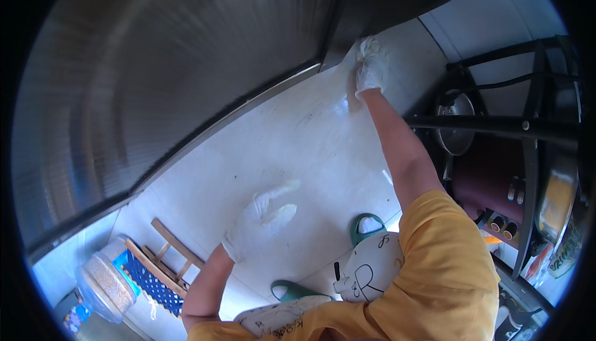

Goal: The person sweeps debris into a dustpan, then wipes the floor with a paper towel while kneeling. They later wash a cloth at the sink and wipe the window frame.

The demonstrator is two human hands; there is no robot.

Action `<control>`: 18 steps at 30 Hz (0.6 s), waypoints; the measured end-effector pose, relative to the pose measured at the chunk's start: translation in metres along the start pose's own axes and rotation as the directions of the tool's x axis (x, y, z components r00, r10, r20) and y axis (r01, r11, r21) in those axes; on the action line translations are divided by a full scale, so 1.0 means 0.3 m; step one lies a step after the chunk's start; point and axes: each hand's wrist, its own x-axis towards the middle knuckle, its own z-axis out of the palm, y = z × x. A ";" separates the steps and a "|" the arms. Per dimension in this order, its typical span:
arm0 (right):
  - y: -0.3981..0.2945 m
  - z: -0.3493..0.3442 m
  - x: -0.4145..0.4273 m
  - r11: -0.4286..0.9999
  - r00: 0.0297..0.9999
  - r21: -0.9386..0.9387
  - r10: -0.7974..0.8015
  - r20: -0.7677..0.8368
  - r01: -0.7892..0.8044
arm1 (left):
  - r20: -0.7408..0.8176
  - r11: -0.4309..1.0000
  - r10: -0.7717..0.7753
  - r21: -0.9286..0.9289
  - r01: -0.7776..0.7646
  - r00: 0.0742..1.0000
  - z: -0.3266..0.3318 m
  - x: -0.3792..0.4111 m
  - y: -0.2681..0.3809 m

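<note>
My right hand (371, 73), in a thin white glove, reaches far forward to the pale tiled floor (288, 140). It is at the foot of a dark metal-fronted cabinet (223, 29). A bunched white cloth (370, 46) appears to be under its fingers, though white on white makes its edge hard to see. My left hand (260, 217), also gloved in white, is over the floor in front of my feet, fingers apart and holding nothing. Whether it touches the tile I cannot tell. Small dark specks and faint smears mark the floor between the hands.
A black metal rack (531, 126) stands close to my right arm, holding a lidded pan (456, 124) and a maroon appliance (489, 182). At lower left are a folding wooden stool (174, 252) and a clear plastic jug of grain (107, 280). Green slippers (298, 289) are on my feet.
</note>
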 end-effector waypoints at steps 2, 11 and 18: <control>-0.038 -0.028 -0.112 0.502 0.965 0.864 0.203 -0.166 0.042 | -0.078 0.998 0.068 0.003 -0.068 0.995 -0.004 -0.014 -0.038; -0.397 -0.199 -0.405 0.614 0.972 0.775 -0.236 0.004 0.146 | -0.405 0.948 0.143 -0.205 -0.243 0.903 -0.005 -0.156 -0.206; -0.497 -0.376 -0.557 -0.120 0.865 0.989 -0.501 0.012 -0.084 | -0.568 0.897 0.028 -0.349 -0.271 0.823 -0.065 -0.356 -0.312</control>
